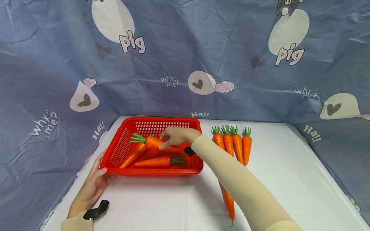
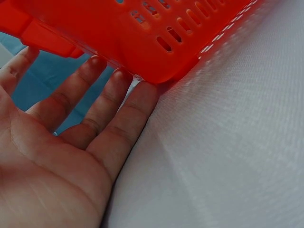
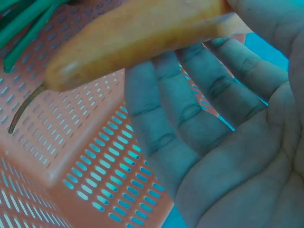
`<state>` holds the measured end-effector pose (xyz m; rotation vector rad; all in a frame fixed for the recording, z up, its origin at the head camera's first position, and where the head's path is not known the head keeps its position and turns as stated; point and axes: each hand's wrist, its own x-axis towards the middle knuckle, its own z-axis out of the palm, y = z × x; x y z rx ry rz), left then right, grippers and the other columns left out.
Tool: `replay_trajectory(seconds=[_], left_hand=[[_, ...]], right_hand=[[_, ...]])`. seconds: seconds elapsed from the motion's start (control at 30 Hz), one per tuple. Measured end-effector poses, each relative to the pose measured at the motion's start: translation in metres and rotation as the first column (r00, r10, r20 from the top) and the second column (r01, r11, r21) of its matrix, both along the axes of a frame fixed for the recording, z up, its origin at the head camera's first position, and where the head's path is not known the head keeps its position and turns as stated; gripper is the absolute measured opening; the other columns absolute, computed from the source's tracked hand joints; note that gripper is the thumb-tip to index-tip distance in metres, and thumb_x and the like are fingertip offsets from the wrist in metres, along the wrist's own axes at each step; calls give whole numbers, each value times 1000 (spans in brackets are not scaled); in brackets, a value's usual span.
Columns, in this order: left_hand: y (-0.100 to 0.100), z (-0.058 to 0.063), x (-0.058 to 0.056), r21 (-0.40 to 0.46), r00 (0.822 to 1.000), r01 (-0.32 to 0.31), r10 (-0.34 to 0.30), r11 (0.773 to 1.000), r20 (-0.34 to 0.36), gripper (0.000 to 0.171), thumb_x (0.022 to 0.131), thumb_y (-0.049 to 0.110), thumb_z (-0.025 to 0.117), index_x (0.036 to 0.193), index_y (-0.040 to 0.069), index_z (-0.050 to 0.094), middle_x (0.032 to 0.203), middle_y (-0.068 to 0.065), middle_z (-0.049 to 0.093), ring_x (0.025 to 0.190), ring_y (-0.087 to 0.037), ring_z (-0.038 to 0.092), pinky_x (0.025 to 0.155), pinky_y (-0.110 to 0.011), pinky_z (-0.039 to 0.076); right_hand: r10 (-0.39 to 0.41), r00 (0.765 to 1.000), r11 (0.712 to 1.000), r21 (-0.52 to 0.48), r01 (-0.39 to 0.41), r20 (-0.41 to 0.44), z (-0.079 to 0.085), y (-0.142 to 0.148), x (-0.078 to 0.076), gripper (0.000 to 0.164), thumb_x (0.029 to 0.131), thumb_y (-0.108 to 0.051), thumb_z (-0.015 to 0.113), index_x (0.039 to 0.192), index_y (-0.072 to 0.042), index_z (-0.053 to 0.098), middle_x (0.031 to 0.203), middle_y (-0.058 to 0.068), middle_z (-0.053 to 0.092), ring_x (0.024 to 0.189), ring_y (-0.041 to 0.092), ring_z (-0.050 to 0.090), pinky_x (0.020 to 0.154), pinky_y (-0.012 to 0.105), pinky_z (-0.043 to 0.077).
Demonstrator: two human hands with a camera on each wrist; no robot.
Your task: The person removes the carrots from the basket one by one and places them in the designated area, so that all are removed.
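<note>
A red plastic basket (image 1: 162,171) with slotted walls stands at the left of the table. In the head view my right hand (image 1: 177,135) reaches inside it, gripping an orange carrot (image 1: 153,143) between thumb and fingers. Green stems of this carrot point left; its thin root tip shows in the right wrist view. Below it in the basket lie a slanting carrot (image 1: 133,156) and another carrot (image 1: 154,162) along the front wall. My left hand (image 1: 93,184) is at the basket's front left corner. In the left wrist view its extended fingers (image 2: 121,123) touch the basket's underside and rim.
Right of the basket, several carrots (image 1: 246,146) lie side by side with stems toward the back. Under my right forearm, another carrot's tip (image 1: 230,205) sticks out toward the front. A blue printed cloth (image 1: 162,57) rises behind the white table (image 1: 289,173).
</note>
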<state>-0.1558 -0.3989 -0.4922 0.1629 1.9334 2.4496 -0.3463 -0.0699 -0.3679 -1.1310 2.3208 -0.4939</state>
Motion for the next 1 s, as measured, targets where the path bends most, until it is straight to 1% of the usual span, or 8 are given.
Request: replay_trajectory(seconds=[0.1, 0.2, 0.27, 0.33, 0.5, 0.77, 0.9, 1.0], left_hand=[[1, 0, 0, -4, 1000, -4, 4, 1000, 5, 69, 109, 16, 39, 171, 34, 16, 160, 13, 35, 133, -2, 60, 101, -29, 59], [1, -1, 0, -6, 1000, -5, 5, 1000, 6, 69, 109, 16, 39, 171, 34, 17, 159, 14, 35, 133, -2, 60, 101, -28, 59], [1, -1, 0, -1, 1000, 1, -1, 1000, 2, 68, 109, 15, 39, 171, 34, 17, 159, 14, 36, 133, -2, 60, 101, -28, 59], [1, -2, 0, 3, 1000, 8, -8, 1000, -7, 67, 110, 15, 37, 171, 33, 17, 160, 14, 36, 133, -2, 60, 102, -28, 59], [0, -2, -1, 10, 1000, 12, -11, 1000, -20, 67, 110, 14, 36, 171, 32, 16, 161, 13, 35, 134, -2, 59, 102, -29, 59], [-1, -3, -1, 23, 1000, 18, -17, 1000, -21, 67, 110, 13, 36, 171, 33, 16, 160, 13, 36, 134, -3, 60, 102, -30, 59], [-1, -3, -1, 21, 1000, 16, -15, 1000, -20, 67, 110, 13, 35, 171, 33, 16, 160, 13, 36, 134, -3, 60, 102, -30, 59], [-1, -3, -1, 15, 1000, 7, -7, 1000, -6, 67, 110, 14, 37, 171, 34, 17, 160, 14, 36, 133, -2, 60, 101, -29, 60]], right_hand=[[-21, 1000, 999, -29, 20, -8, 1, 5, 0, 49, 102, -39, 74, 137, -7, 67, 110, 4, 73, 94, 13, 64, 94, 27, 53], [-62, 998, 995, -74, 65, 32, 5, 11, 2, 50, 101, -38, 75, 138, -5, 66, 104, 4, 74, 86, 12, 64, 88, 26, 54], [-95, 992, 989, -107, 103, 79, 9, 16, 3, 50, 101, -37, 75, 138, -4, 65, 103, 5, 74, 82, 14, 65, 84, 26, 56], [-126, 985, 981, -136, 142, 121, 11, 21, 5, 52, 101, -37, 76, 138, -3, 65, 104, 6, 74, 81, 15, 67, 80, 26, 59], [-163, 974, 961, -199, 193, 157, 15, 34, 8, 52, 100, -37, 76, 137, -2, 65, 111, 7, 74, 89, 14, 72, 79, 28, 64], [-195, 959, 915, -313, 254, 207, 18, 56, 17, 38, 101, -33, 75, 126, -4, 70, 96, 4, 72, 85, 15, 72, 81, 38, 66], [-219, 942, 889, -347, 300, 253, 18, 69, 20, 38, 102, -31, 74, 129, -4, 68, 92, 2, 69, 84, 14, 72, 80, 37, 66], [-236, 930, 868, -369, 331, 281, 19, 79, 22, 38, 103, -29, 73, 130, -3, 68, 94, 3, 71, 84, 15, 72, 78, 36, 66]])
